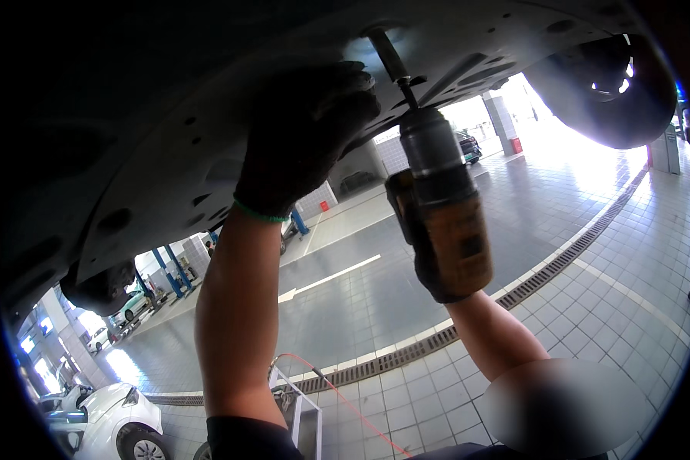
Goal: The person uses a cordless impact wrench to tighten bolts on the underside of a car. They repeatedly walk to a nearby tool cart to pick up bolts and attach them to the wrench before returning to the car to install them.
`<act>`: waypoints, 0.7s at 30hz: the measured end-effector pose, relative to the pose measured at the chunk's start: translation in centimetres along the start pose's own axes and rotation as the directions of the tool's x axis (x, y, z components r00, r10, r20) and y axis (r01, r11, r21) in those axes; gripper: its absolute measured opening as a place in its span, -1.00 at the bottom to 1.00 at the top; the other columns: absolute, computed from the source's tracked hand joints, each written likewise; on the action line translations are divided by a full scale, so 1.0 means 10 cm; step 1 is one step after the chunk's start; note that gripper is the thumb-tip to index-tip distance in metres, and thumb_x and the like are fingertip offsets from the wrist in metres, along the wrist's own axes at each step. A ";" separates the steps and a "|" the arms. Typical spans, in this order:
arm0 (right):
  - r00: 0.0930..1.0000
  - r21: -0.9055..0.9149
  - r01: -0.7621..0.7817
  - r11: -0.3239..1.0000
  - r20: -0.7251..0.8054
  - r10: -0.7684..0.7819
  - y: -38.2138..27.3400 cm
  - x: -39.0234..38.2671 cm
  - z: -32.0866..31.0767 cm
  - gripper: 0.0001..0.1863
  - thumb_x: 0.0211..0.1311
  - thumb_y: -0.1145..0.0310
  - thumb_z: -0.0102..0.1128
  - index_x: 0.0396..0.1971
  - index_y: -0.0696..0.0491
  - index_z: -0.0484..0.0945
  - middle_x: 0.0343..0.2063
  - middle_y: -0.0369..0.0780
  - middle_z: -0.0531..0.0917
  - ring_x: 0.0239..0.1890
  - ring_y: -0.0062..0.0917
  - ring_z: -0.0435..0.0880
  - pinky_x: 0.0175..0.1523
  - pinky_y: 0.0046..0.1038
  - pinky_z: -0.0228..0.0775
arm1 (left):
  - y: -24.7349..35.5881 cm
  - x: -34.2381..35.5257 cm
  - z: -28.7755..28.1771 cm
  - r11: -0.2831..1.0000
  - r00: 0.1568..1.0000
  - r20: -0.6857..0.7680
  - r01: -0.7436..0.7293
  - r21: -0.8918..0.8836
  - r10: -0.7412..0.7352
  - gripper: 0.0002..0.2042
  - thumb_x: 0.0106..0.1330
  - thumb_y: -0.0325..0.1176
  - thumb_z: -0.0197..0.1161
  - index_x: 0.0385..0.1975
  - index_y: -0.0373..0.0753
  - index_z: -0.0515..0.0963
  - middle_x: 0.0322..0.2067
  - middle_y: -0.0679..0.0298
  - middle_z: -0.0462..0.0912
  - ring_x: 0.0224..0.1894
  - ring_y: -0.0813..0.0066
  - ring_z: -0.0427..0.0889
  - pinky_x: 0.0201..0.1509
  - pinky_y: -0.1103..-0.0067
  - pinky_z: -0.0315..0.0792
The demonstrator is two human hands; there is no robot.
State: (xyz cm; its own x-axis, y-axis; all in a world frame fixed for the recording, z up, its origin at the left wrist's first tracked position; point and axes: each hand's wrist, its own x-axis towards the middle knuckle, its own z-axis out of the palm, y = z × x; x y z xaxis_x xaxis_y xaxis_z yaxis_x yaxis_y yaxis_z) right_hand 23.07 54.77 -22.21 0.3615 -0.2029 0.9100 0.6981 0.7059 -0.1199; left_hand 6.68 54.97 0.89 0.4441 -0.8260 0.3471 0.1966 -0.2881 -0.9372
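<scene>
Overhead is the dark underside panel (230,165) of a raised car. My right hand (428,264), in a dark glove, grips a yellow and black cordless power driver (445,180) that points upward. A shaft with a long socket (389,55) runs from its nose up to the panel, where a patch of light falls around the socket's top end. My left hand (307,130), in a dark glove with a green cuff edge, is raised against or close under the panel, just left of the socket. Deep shadow covers its fingers, so their grip is unclear.
A wheel (609,92) hangs at the upper right. Below run a tiled floor (406,391) and a curved drain grate (544,276). A white car (111,418) and a metal frame (307,422) with a red hose (356,410) stand low left. Blue lift posts (169,272) rise farther back.
</scene>
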 end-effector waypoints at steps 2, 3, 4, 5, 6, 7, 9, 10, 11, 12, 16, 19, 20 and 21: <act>0.998 -0.055 0.055 0.997 -0.006 -0.055 -0.12 0.07 -0.08 -0.60 0.38 0.28 0.30 0.14 0.11 0.54 -0.09 -0.13 0.69 -0.07 -0.33 0.71 0.09 -0.33 0.58 | 0.00 0.01 -0.01 1.000 1.000 0.012 -0.001 0.020 0.001 -0.81 0.37 -0.32 0.39 -0.06 0.02 0.66 0.02 0.26 0.72 0.04 0.22 0.72 0.14 0.31 0.63; 0.993 -0.133 0.121 0.984 0.007 -0.121 -0.29 0.18 -0.11 -0.58 0.39 0.23 0.28 0.14 0.11 0.54 -0.10 -0.13 0.69 -0.08 -0.32 0.71 0.08 -0.32 0.57 | -0.01 -0.02 0.00 1.000 1.000 0.025 0.000 0.021 -0.001 -0.82 0.38 -0.31 0.39 -0.06 0.02 0.66 0.01 0.26 0.72 0.04 0.22 0.72 0.15 0.31 0.62; 0.983 -0.207 0.184 0.961 0.021 -0.184 -0.44 0.27 -0.14 -0.56 0.40 0.18 0.25 0.15 0.11 0.54 -0.11 -0.12 0.69 -0.08 -0.31 0.71 0.08 -0.31 0.56 | -0.02 -0.06 -0.01 1.000 0.999 0.040 -0.002 0.020 0.001 -0.82 0.38 -0.30 0.39 -0.05 0.03 0.66 0.01 0.25 0.72 0.04 0.22 0.72 0.15 0.31 0.62; 0.964 -0.289 0.262 0.921 0.036 -0.263 -0.51 0.36 -0.18 -0.54 0.41 0.13 0.23 0.16 0.11 0.55 -0.11 -0.11 0.68 -0.09 -0.31 0.70 0.07 -0.30 0.55 | -0.02 -0.04 -0.01 0.999 0.998 0.062 0.034 -0.008 -0.034 -0.81 0.39 -0.29 0.39 -0.04 0.02 0.67 0.01 0.25 0.72 0.04 0.22 0.72 0.15 0.32 0.62; 0.975 -0.073 0.220 0.973 0.029 -0.218 -0.41 0.35 -0.23 -0.54 0.38 0.14 0.26 0.14 0.10 0.56 -0.11 -0.12 0.68 -0.07 -0.31 0.70 0.09 -0.29 0.54 | -0.02 -0.01 -0.01 0.997 0.994 0.083 0.072 -0.035 -0.069 -0.80 0.39 -0.28 0.39 -0.03 0.02 0.67 0.01 0.24 0.72 0.04 0.22 0.72 0.15 0.32 0.62; 0.986 0.147 0.160 0.976 0.015 -0.164 -0.33 0.31 -0.26 -0.54 0.35 0.14 0.29 0.13 0.09 0.57 -0.11 -0.12 0.68 -0.06 -0.32 0.70 0.10 -0.27 0.53 | -0.02 0.01 -0.02 0.992 0.989 0.103 0.110 -0.061 -0.103 -0.80 0.40 -0.27 0.39 -0.02 0.02 0.67 0.02 0.23 0.72 0.05 0.22 0.72 0.16 0.32 0.62; 0.996 0.287 -0.019 0.958 0.084 -0.006 -0.34 0.26 -0.27 -0.58 0.30 0.21 0.35 0.09 0.08 0.59 -0.11 -0.13 0.68 -0.05 -0.34 0.70 0.11 -0.27 0.53 | 0.04 0.03 -0.01 0.994 0.990 0.093 0.110 -0.022 -0.107 -0.80 0.41 -0.25 0.38 0.00 0.00 0.67 0.02 0.22 0.72 0.05 0.21 0.71 0.16 0.32 0.62; 0.983 0.409 -0.170 0.897 0.141 0.122 -0.32 0.23 -0.28 -0.60 0.29 0.22 0.37 0.06 0.08 0.59 -0.12 -0.14 0.69 -0.05 -0.35 0.70 0.11 -0.27 0.53 | 0.06 0.04 -0.01 0.994 0.990 0.086 0.111 -0.004 -0.110 -0.79 0.42 -0.25 0.38 0.00 0.00 0.67 0.02 0.21 0.72 0.05 0.20 0.71 0.16 0.32 0.62; 0.953 0.510 -0.302 0.805 0.181 0.243 -0.31 0.22 -0.32 -0.62 0.28 0.23 0.39 0.02 0.08 0.60 -0.12 -0.14 0.69 -0.05 -0.35 0.70 0.11 -0.27 0.53 | 0.04 0.11 -0.02 0.993 0.997 0.076 -0.015 0.114 0.006 -0.79 0.43 -0.24 0.37 0.00 -0.04 0.68 0.01 0.19 0.72 0.04 0.21 0.72 0.14 0.33 0.62; 0.946 0.533 -0.324 0.782 0.191 0.261 -0.30 0.24 -0.36 -0.64 0.29 0.26 0.37 0.01 0.07 0.60 -0.12 -0.15 0.69 -0.07 -0.37 0.70 0.09 -0.28 0.54 | 0.06 0.14 -0.04 0.993 0.987 0.105 0.120 0.001 -0.119 -0.79 0.43 -0.24 0.36 0.01 -0.04 0.68 0.01 0.19 0.72 0.03 0.22 0.72 0.13 0.33 0.63; 0.961 0.525 -0.267 0.808 0.203 0.186 -0.26 0.27 -0.47 -0.67 0.30 0.35 0.36 0.02 0.08 0.59 -0.10 -0.14 0.69 -0.10 -0.35 0.71 0.05 -0.29 0.56 | 0.15 0.20 -0.03 0.898 0.921 0.230 0.368 -0.242 -0.315 -0.79 0.45 -0.28 0.34 0.04 -0.01 0.67 0.01 0.17 0.72 0.05 0.30 0.72 0.12 0.33 0.63; 0.943 0.450 -0.297 0.842 0.278 0.184 -0.23 0.29 -0.57 -0.46 0.16 0.28 0.44 0.15 0.08 0.57 -0.09 -0.10 0.69 -0.06 -0.22 0.70 0.06 -0.23 0.55 | 0.02 0.08 0.04 0.998 0.988 0.151 0.030 0.054 -0.038 -0.75 0.48 -0.26 0.29 0.10 -0.05 0.67 0.02 0.16 0.72 0.09 0.31 0.70 0.16 0.34 0.60; 0.947 0.412 -0.270 0.870 0.279 0.161 -0.22 0.32 -0.61 -0.44 0.13 0.25 0.45 0.16 0.08 0.58 -0.10 -0.10 0.69 -0.06 -0.22 0.69 0.07 -0.22 0.55 | 0.05 0.14 0.08 0.989 0.972 0.185 0.149 -0.004 -0.145 -0.75 0.49 -0.27 0.28 0.11 -0.07 0.66 0.03 0.15 0.72 0.10 0.31 0.70 0.16 0.35 0.59; 0.960 0.338 -0.182 0.923 0.263 0.092 -0.23 0.38 -0.73 -0.41 0.11 0.22 0.46 0.16 0.07 0.58 -0.10 -0.10 0.70 -0.05 -0.21 0.69 0.08 -0.21 0.55 | 0.16 0.22 0.06 0.962 0.942 0.229 0.267 -0.065 -0.246 -0.74 0.51 -0.27 0.26 0.12 -0.09 0.66 0.04 0.14 0.71 0.10 0.30 0.69 0.16 0.35 0.59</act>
State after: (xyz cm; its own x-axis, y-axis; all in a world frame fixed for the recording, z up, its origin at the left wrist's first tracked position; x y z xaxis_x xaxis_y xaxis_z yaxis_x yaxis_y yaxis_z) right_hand 27.28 47.44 -21.39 0.2488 0.0491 0.9673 0.3701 0.9181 -0.1418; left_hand 8.55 52.97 0.23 0.5701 -0.5963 0.5651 0.2511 -0.5284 -0.8110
